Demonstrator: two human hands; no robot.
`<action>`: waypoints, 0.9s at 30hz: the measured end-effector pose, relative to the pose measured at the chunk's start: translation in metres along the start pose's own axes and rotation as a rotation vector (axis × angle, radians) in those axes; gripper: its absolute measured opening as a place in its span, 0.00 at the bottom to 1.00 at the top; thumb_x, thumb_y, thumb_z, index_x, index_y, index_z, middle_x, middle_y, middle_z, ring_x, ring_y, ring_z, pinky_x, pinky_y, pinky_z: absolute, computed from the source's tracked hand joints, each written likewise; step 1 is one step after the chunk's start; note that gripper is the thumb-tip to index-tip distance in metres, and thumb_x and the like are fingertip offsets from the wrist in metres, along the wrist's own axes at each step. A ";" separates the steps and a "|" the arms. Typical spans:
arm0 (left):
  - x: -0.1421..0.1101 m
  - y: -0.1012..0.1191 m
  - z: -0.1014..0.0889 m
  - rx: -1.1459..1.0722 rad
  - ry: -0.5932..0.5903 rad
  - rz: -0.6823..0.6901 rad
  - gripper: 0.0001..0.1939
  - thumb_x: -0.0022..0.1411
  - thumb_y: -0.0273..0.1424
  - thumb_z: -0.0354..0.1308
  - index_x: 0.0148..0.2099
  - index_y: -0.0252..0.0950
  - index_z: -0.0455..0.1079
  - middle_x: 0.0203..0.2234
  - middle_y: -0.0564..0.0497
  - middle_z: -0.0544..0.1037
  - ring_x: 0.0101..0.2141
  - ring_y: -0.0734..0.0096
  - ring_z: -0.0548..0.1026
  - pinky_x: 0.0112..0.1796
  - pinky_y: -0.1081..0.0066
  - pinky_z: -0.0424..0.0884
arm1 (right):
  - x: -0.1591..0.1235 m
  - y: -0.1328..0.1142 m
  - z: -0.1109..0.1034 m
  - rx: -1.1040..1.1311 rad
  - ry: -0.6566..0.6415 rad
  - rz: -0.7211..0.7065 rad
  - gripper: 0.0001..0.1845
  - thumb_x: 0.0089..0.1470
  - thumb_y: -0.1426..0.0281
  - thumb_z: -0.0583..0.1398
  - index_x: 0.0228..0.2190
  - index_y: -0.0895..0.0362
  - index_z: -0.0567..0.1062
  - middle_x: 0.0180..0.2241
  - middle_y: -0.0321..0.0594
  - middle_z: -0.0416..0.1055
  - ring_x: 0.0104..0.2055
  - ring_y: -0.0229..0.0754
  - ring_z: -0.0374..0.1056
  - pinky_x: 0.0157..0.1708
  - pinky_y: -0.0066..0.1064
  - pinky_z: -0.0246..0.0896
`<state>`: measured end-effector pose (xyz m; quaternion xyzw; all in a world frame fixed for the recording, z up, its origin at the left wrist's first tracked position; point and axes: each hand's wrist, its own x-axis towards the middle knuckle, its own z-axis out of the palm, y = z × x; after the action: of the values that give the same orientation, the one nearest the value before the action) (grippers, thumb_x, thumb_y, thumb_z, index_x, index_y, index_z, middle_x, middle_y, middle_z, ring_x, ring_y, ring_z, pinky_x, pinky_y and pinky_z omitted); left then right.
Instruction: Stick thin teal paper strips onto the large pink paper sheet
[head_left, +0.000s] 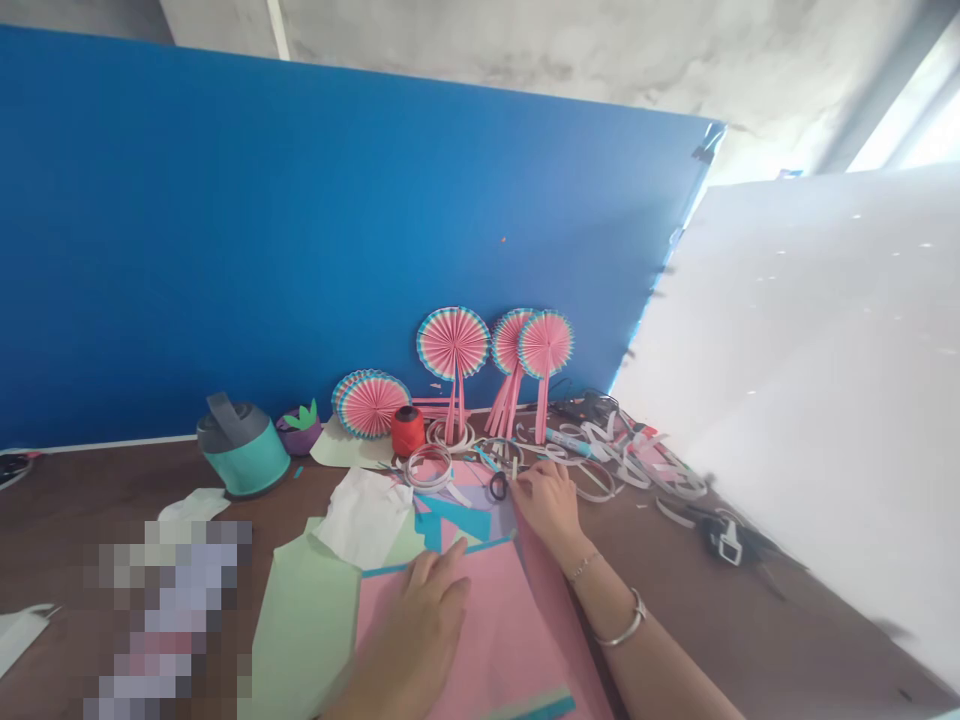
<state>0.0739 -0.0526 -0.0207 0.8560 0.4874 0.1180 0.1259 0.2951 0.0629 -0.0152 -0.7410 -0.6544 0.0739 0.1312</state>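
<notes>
My left hand (431,610) lies on a sheet of pink paper (495,620), fingers stretched out over its far part. Narrow blue and pale strips run along the sheet's far and near edges. Past the sheet, my right hand (551,505) is bent downward with its fingertips drawn together; whatever is between them is too small to make out. Just left of those fingertips is the dark loop handle of a pair of scissors (498,487). Blue paper pieces (461,518) lie between my hands, and pale green paper (300,620) sticks out at the left.
Pink folded-paper fans (454,343) lean on the blue board (300,220). Nearby stand a red spool of thread (408,432), tape rolls (428,468) and a teal container (247,455). Crumpled white paper (367,515) lies left; curled white strips (645,455) clutter the right.
</notes>
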 end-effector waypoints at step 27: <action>0.004 -0.003 -0.006 -0.111 -0.093 -0.007 0.18 0.66 0.25 0.41 0.51 0.42 0.67 0.44 0.51 0.70 0.46 0.68 0.65 0.48 0.66 0.65 | 0.028 -0.021 -0.016 0.192 -0.212 -0.006 0.19 0.55 0.74 0.49 0.39 0.58 0.77 0.39 0.41 0.72 0.41 0.35 0.66 0.40 0.22 0.56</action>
<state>0.0717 -0.0474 -0.0156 0.8504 0.4768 0.1044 0.1963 0.2830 0.0911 0.0076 -0.7111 -0.6568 0.2138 0.1317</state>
